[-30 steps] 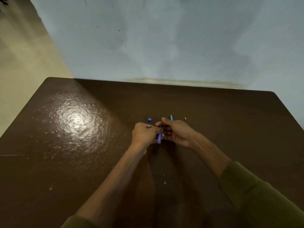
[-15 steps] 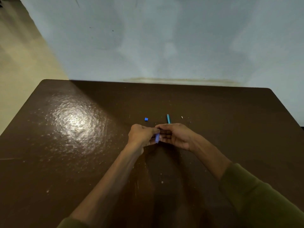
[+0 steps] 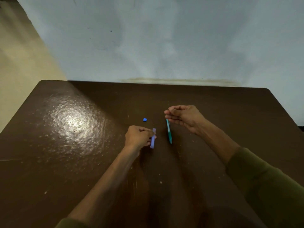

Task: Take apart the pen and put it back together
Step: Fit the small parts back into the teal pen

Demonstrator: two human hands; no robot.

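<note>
The hands, joined half a second ago, are now apart. The left hand (image 3: 139, 137) pinches the pale blue barrel (image 3: 153, 138); the right hand (image 3: 182, 116) pinches the teal refill (image 3: 169, 131) by its top end. A blue cap (image 3: 145, 119) lies on the table (image 3: 65, 162). Judged: disassembly essentially complete.

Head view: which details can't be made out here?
- Right hand: curled fingers hide whether it pinches the teal pen part.
- Left hand: covers the middle of the purple tube.
- Small blue piece on the table: too small to identify.
</note>
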